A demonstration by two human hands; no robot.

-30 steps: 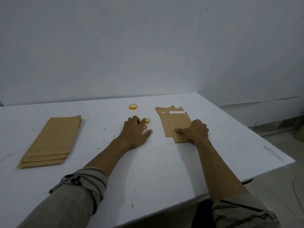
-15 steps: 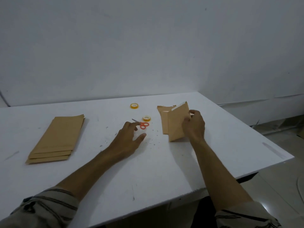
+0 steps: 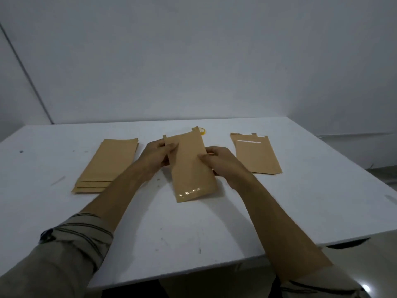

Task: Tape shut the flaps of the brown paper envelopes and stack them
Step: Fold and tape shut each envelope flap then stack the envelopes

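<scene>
A brown paper envelope (image 3: 191, 166) is held over the middle of the white table (image 3: 150, 233), its near end shiny with clear tape. My left hand (image 3: 158, 154) pinches its left edge near the far end. My right hand (image 3: 219, 162) grips its right edge, thumb on top. A stack of brown envelopes (image 3: 107, 164) lies to the left. A second pile of envelopes (image 3: 257, 155), with white tape strips at their far ends, lies to the right. A yellow tape roll (image 3: 202, 130) peeks out behind the held envelope.
A bare grey wall rises behind the table. The table's near edge and right corner drop to the floor (image 3: 386, 265). The scissors and second tape roll are hidden behind the held envelope and my hands.
My right hand lifted the envelope off the right pile and carried it to the middle. My left hand left the table by the scissors and took the envelope's left edge.
</scene>
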